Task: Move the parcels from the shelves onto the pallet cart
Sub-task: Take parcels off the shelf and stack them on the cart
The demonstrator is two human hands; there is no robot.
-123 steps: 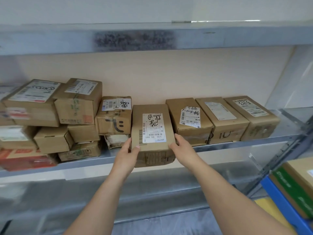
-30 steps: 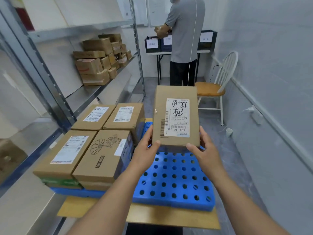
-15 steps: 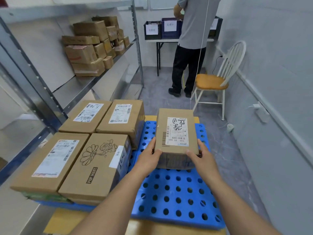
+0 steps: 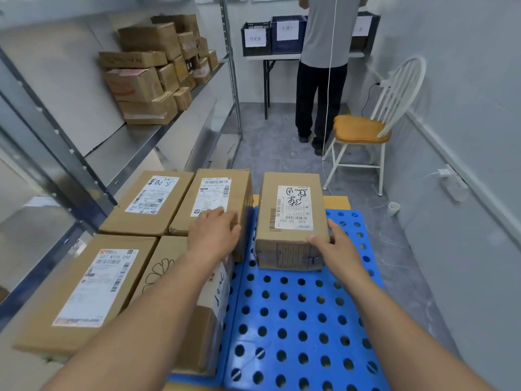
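Pallet cart [image 4: 296,320], right hand [image 4: 338,249] on parcel [image 4: 290,210]

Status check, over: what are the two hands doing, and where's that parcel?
Left hand flat on neighbouring parcel. Right hand grips handwritten-label parcel, down on blue pallet. Nothing in the way.

Pale walls [image 4: 465,94], grey floor [image 4: 270,142], white spindle chair [image 4: 361,129] (orange seat), black-legged table [image 4: 276,57] beyond

bare blue pallet [image 4: 298,320] near side, stacked parcels [image 4: 146,244] blocking left, narrow gap beside labelled parcel [image 4: 291,221]
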